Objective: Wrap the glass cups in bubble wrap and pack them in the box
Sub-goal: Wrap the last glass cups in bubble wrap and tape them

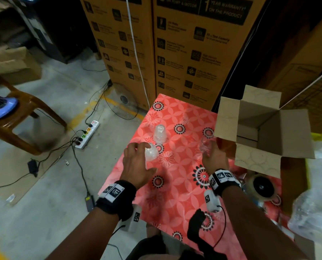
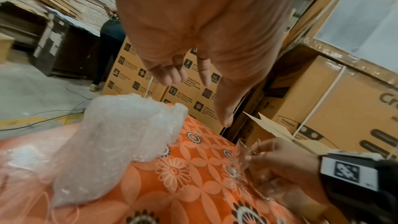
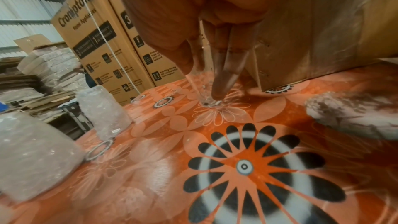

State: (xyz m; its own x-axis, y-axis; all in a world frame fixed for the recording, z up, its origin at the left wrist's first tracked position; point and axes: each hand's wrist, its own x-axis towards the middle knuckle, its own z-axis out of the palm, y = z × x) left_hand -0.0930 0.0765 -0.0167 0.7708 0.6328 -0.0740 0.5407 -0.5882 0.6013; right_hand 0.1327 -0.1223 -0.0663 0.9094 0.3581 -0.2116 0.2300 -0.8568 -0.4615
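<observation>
— so where's the bare glass cup (image 1: pixel 205 145)?
— upright on the glossy floral surface (image 1: pixel 177 186), just beside the open cardboard box (image 1: pixel 267 136). clear, smooth, tapered. the right hand (image 1: pixel 215 158) has its grip round it, fingers (image 3: pixel 224 67) showing through the wall.
— and the others?
— two cups already in crinkly bubble wrap: nearer wrapped cup (image 1: pixel 151 153) under the left hand (image 1: pixel 135 164), whose grip is wide, fingers relaxed above it; farther wrapped cup (image 1: pixel 159 134) stands behind. a tape roll (image 1: pixel 263 186) lies near the box.
</observation>
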